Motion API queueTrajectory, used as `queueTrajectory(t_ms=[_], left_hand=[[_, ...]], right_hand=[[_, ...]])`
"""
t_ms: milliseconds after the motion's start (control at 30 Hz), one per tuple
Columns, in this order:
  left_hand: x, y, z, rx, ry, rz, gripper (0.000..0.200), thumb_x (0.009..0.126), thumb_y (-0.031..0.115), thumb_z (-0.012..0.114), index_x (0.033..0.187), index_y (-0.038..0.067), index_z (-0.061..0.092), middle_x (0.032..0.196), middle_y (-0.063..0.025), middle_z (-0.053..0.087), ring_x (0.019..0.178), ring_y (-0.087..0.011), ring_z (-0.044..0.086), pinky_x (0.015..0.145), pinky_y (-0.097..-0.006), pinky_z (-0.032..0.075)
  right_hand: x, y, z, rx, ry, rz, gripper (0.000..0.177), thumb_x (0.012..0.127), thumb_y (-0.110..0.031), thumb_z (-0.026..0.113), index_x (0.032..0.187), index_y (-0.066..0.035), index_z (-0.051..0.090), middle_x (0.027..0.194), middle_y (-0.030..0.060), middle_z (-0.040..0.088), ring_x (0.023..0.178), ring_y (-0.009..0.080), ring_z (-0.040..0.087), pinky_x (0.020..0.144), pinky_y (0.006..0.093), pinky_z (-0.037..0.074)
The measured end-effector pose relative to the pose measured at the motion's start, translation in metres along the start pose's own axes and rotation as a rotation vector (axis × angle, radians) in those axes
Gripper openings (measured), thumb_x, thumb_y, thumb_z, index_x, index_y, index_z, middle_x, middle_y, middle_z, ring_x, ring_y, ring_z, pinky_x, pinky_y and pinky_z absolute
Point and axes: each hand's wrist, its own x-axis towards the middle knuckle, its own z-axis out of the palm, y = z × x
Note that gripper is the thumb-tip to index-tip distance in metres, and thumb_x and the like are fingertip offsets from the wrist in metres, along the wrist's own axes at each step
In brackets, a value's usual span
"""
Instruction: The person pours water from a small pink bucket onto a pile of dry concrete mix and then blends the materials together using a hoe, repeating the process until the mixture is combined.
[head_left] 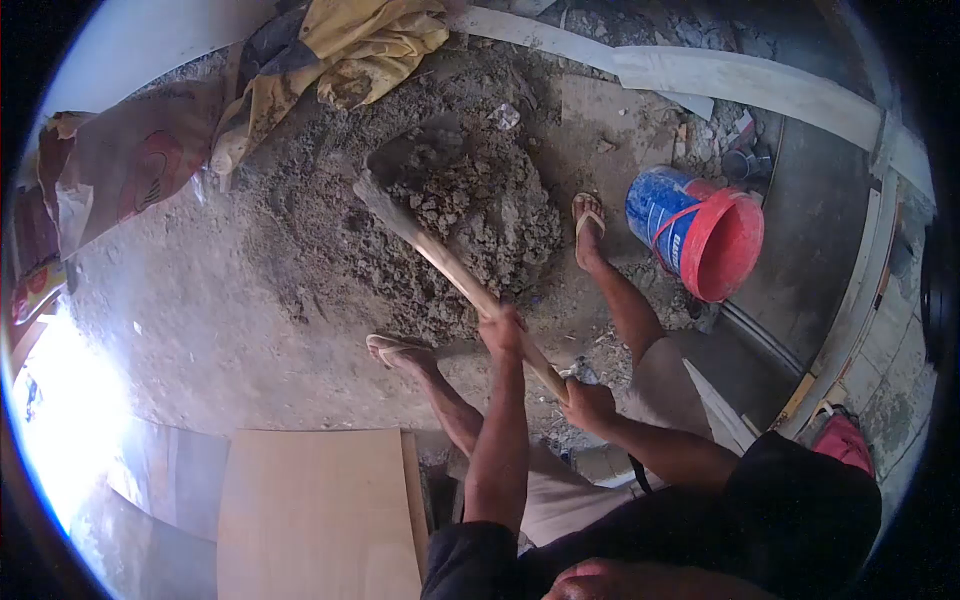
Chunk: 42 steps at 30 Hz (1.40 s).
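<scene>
1. Bare wood, smooth and pale, forms the shovel handle (pixel 455 272); the blade (pixel 412 158) looks like dull metal, coated in grey grime.
2. The heap (pixel 500 220) shows a rough, crumbly, matt surface.
3. Plastic makes up the blue-and-red bucket (pixel 657 212), its inside smeared.
4. A yellow sheet (pixel 375 50) lies creased and stained, cloth or plastic unclear.
5. Smooth, matt wood faces the flat panel (pixel 315 510).
6. Matt black cloth forms the shirt (pixel 640 530).

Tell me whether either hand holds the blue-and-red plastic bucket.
No, the left hand and right hand both grip a pale wooden handle, away from the bucket.
</scene>
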Motion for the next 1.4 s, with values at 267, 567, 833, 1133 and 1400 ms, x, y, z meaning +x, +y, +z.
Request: queueTrajectory(t_ms=[267, 567, 833, 1133, 1400], left_hand=[[-0.099, -0.079, -0.028, -0.067, 0.042, -0.088, 0.03, 0.076, 0.009, 0.067, 0.097, 0.003, 0.047, 0.062, -0.0059, 0.054, 0.046, -0.0171, 0.056, 0.042, -0.0315, 0.049], [-0.067, 0.031, -0.055, 0.002, 0.085, 0.305, 0.034, 0.077, 0.014, 0.067, 0.099, 0.001, 0.046, 0.064, -0.0061, 0.055, 0.049, -0.0163, 0.056, 0.045, -0.0306, 0.048], [-0.038, 0.02, -0.063, -0.005, 0.141, 0.159, 0.024, 0.079, 0.006, 0.065, 0.093, 0.005, 0.045, 0.065, -0.0065, 0.056, 0.049, -0.0174, 0.057, 0.044, -0.0315, 0.049], [-0.099, -0.061, -0.033, -0.357, 0.132, -0.195, 0.012, 0.077, 0.006, 0.06, 0.084, 0.003, 0.051, 0.058, -0.0078, 0.052, 0.045, -0.0215, 0.054, 0.043, -0.0344, 0.05], [-0.045, 0.024, -0.061, -0.402, 0.03, -0.046, 0.01, 0.076, 0.01, 0.059, 0.082, 0.002, 0.055, 0.062, -0.0084, 0.056, 0.047, -0.0203, 0.055, 0.045, -0.033, 0.049]], right_hand=[[-0.107, 0.047, 0.04, 0.102, -0.046, -0.027, 0.037, 0.073, -0.023, 0.071, 0.097, -0.004, 0.05, 0.071, 0.0174, 0.062, 0.067, 0.0381, 0.065, 0.06, 0.0496, 0.05], [-0.048, -0.017, 0.005, 0.19, 0.025, -0.171, 0.034, 0.073, -0.023, 0.068, 0.099, -0.007, 0.055, 0.073, 0.0169, 0.065, 0.069, 0.0389, 0.065, 0.063, 0.0491, 0.05], [-0.038, -0.028, 0.002, 0.086, -0.03, -0.182, 0.031, 0.073, -0.02, 0.068, 0.097, -0.005, 0.055, 0.075, 0.0184, 0.065, 0.07, 0.0382, 0.066, 0.063, 0.0516, 0.051], [-0.1, 0.043, -0.009, -0.213, 0.086, -0.194, 0.018, 0.073, -0.016, 0.067, 0.085, -0.01, 0.056, 0.068, 0.0115, 0.064, 0.059, 0.0299, 0.066, 0.055, 0.045, 0.052], [-0.041, -0.015, -0.009, -0.174, 0.229, -0.26, 0.02, 0.072, -0.015, 0.068, 0.086, -0.009, 0.055, 0.064, 0.0097, 0.061, 0.058, 0.0325, 0.064, 0.054, 0.0453, 0.05]])
